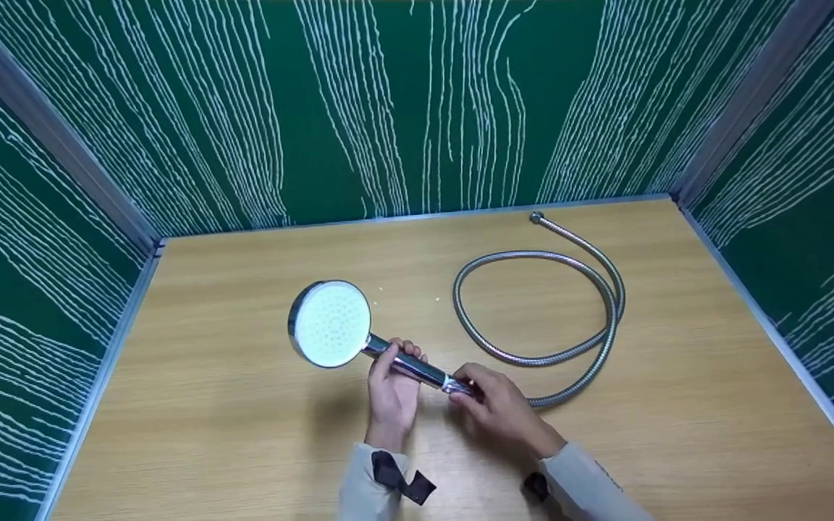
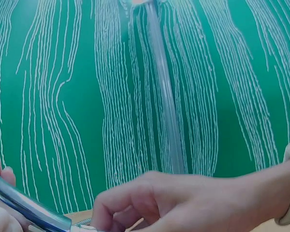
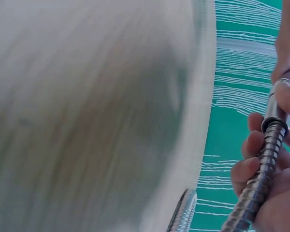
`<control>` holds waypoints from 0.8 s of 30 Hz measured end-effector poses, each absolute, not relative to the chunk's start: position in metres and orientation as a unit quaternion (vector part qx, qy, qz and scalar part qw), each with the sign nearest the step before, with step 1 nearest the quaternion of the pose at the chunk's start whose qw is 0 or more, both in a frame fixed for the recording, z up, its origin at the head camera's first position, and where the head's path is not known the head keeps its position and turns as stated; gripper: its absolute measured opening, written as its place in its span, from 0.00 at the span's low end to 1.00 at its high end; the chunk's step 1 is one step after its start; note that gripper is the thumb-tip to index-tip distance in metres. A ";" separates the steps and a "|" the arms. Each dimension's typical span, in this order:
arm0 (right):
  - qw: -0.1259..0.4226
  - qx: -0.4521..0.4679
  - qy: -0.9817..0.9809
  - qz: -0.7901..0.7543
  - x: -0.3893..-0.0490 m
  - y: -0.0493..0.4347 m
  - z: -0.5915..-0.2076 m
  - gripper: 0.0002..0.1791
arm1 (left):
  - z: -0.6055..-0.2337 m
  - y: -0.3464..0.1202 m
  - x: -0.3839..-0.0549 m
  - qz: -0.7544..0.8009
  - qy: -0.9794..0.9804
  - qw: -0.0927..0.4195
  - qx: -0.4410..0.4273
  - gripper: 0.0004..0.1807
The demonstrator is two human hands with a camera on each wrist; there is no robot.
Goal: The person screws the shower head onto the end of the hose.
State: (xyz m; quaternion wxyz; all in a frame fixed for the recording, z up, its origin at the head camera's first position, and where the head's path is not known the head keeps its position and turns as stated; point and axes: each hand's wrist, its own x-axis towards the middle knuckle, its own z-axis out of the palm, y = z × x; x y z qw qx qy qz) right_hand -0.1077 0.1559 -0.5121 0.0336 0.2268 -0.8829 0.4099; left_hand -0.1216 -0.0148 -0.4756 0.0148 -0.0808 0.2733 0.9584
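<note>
A hand shower head [image 1: 331, 323] with a white round face and chrome handle [image 1: 417, 367] is held above the table, its face turned up. My left hand [image 1: 394, 391] grips the handle, thumb on the near side and fingertips beyond it. At the handle's lower end, my right hand [image 1: 500, 407] pinches the metal connector [image 3: 275, 104] of a ribbed shower hose [image 1: 569, 394]. The right wrist view shows its fingers curled around the hose below this connector. Whether the threads are engaged is hidden by the fingers. In the left wrist view, the handle [image 2: 34, 205] points toward my right hand [image 2: 169, 203].
The hose's looped length [image 1: 460, 304] lies on the wooden table [image 1: 229, 405] at the right, its free end nut [image 1: 536, 216] near the back edge. Green panels [image 1: 417, 108] with white lines enclose the back and sides. Small pale specks dot the tabletop.
</note>
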 end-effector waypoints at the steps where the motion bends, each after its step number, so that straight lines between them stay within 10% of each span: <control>1: 0.036 0.228 -0.880 0.416 -0.108 0.157 -0.512 0.08 | -0.475 -0.015 -0.121 0.958 0.276 0.021 -0.071 0.13; 24: -0.011 0.233 -0.870 0.434 -0.109 0.155 -0.505 0.10 | -0.476 -0.023 -0.123 0.962 0.244 0.042 -0.113 0.17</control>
